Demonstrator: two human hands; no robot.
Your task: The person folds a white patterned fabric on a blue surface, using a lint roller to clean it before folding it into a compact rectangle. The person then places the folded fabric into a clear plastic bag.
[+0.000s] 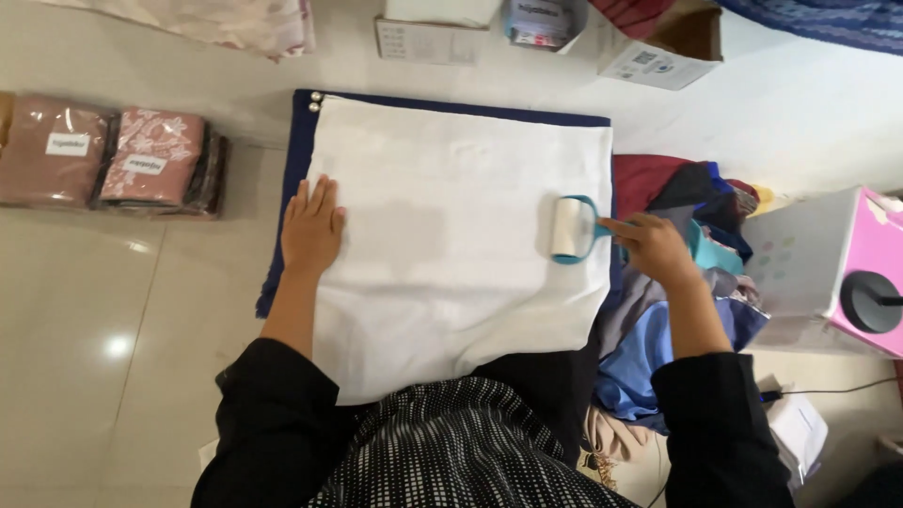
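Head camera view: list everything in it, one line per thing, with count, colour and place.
flat white cloth: one, white, centre, spread over the blue mat
dark blue mat: one, navy, under the cloth, edges showing on the left and at the top
teal-handled lint roller: one, white roll, teal frame, on the cloth's right side
wrapped folded fabric packs: two or more, pink and brown, floor at left
pile of loose clothes: one, red, blue, grey, right of the mat
pink and white box: one, far right
cardboard boxes: several, white and brown, top edge
left hand: flat on the cloth's left edge
right hand: fingers on the roller's handle
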